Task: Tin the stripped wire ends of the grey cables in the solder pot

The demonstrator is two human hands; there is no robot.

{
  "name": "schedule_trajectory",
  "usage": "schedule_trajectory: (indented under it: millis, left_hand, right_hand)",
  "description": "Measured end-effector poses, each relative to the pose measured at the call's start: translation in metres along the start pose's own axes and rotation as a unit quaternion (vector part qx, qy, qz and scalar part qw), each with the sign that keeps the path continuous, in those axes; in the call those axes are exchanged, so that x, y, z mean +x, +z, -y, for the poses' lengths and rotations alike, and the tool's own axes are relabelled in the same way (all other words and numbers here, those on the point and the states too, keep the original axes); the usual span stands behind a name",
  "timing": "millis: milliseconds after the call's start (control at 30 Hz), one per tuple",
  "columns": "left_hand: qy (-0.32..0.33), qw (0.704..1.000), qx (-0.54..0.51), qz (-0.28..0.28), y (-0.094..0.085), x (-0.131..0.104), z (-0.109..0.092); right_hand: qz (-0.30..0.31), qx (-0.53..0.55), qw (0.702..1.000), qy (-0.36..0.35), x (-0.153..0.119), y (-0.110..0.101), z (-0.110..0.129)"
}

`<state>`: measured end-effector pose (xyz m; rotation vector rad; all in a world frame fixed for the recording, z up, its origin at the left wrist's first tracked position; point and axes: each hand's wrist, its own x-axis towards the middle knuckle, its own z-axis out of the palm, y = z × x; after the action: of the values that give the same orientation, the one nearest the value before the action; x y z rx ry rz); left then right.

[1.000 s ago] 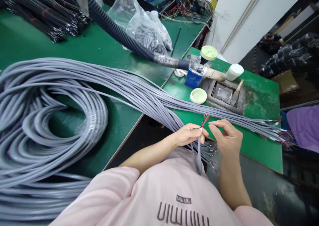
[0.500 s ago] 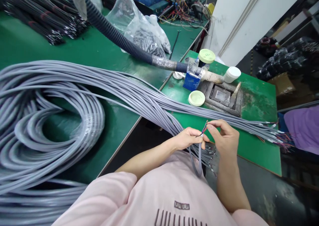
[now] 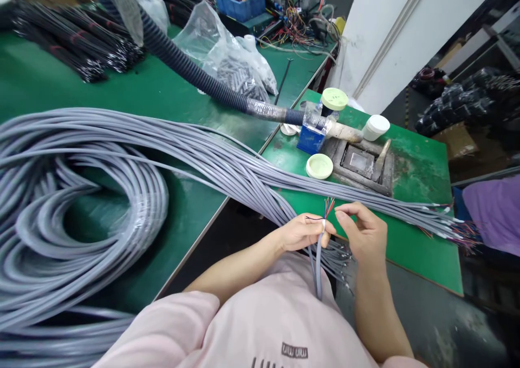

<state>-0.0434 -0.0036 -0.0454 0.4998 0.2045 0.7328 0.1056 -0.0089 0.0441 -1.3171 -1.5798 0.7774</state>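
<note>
My left hand [image 3: 304, 231] pinches the end of a grey cable [image 3: 319, 268], whose thin red, blue and black wires [image 3: 328, 210] fan out above the fingertips. Just right of the wires is my right hand [image 3: 363, 228], thumb and index finger brought close together; whether a wire lies between them is too small to tell. A thick bundle of grey cables [image 3: 227, 162] runs from a large coil [image 3: 148, 205] at the left across the green table, its stripped ends [image 3: 459, 230] at the right. More cable ends hang below my hands.
Beyond the bundle stand a soldering pot [image 3: 359, 161], a green lid [image 3: 319, 166], a white jar [image 3: 376, 126] and a blue box [image 3: 311, 138] under a ribbed hose [image 3: 195, 76]. A person's purple sleeve [image 3: 493, 211] shows at the right.
The wires in my left hand now stand more upright and spread apart. My right fingertips have moved slightly away from them. The view has shifted a little.
</note>
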Motion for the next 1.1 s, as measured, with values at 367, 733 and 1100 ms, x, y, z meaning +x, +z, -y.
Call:
schedule_trajectory:
  millis: [367,733,1100]
  left_hand:
    - [0.041,0.996,-0.069,0.03,0.0,-0.001,-0.009]
    - [0.028,0.998,-0.056,0.028,-0.002,-0.003,-0.009]
    - [-0.011,0.999,0.031,0.025,-0.007,-0.003,-0.01]
  right_hand:
    - [0.018,-0.016,0.999,-0.021,-0.003,0.001,-0.005]
    - [0.023,-0.02,0.998,-0.06,0.008,0.008,0.001]
    - [0.033,-0.006,0.998,-0.052,0.015,0.011,0.004]
